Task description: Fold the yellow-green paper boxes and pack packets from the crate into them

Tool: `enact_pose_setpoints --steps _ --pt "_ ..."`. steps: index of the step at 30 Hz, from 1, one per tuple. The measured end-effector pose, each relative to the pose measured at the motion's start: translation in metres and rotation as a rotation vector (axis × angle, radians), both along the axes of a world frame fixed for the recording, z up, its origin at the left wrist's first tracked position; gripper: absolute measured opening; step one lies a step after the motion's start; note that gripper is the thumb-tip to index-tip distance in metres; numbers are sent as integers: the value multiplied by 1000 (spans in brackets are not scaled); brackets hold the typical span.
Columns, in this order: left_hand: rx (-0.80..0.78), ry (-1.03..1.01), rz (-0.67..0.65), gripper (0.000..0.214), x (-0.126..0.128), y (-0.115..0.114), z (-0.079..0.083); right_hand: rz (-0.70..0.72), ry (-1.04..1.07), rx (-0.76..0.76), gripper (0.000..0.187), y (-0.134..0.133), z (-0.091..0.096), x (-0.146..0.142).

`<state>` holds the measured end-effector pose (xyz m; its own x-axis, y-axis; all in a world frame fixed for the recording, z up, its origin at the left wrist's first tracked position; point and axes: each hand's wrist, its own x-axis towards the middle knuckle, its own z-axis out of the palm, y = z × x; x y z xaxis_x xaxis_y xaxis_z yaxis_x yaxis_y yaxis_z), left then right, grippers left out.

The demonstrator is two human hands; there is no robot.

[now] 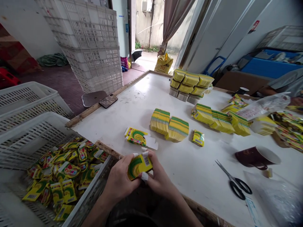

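Note:
Between my two hands, just over the table's near edge, is a small yellow and green printed box (pixel 140 165). My left hand (pixel 120 176) grips its left side, and my right hand (pixel 158 173) closes on its right side near the barcode. White tape wraps several of my fingertips. Just beyond lies another yellow box (pixel 137 136) with white flaps spread open. Behind it stand two blocks of stacked yellow-green cards (pixel 178 128). A small yellow packet (pixel 198 138) lies to their right.
At the left, a white crate (pixel 78 210) holds many yellow packets. Black-handled scissors (pixel 233 183) and a dark mug (pixel 252 157) lie on the right. A phone (pixel 108 101) rests at the left edge. More card stacks (pixel 189 82) stand behind; a person's arm shows far right.

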<state>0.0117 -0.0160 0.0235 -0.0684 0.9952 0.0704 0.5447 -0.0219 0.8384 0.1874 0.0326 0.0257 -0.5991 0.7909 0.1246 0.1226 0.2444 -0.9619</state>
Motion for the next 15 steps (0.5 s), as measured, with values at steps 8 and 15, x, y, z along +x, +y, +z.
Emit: enact_pose_setpoints --steps 8,15 --pt "300 -1280 818 68 -20 8 -10 -229 -323 195 53 65 -11 -15" --pt "39 -1590 835 52 -17 12 -16 -276 -417 300 43 93 -35 -37"
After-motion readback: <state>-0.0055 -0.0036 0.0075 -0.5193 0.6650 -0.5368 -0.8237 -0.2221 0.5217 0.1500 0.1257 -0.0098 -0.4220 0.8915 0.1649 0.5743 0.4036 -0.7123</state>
